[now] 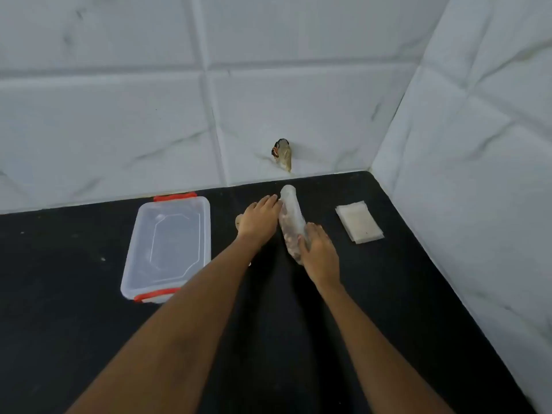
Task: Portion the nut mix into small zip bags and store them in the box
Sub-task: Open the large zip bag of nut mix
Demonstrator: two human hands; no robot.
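Head: nut bag (290, 216) in right hand (318, 255)

Right hand (319, 252) grips the nut bag (291, 210) while left hand (260, 222) touches it.

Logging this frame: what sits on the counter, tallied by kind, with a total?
Box: 1
Nut bag: 1
Stack of zip bags: 1 (bags in it cannot be counted)
Beige item, mostly hidden behind the left hand: 1, kind unclear
Total: 4
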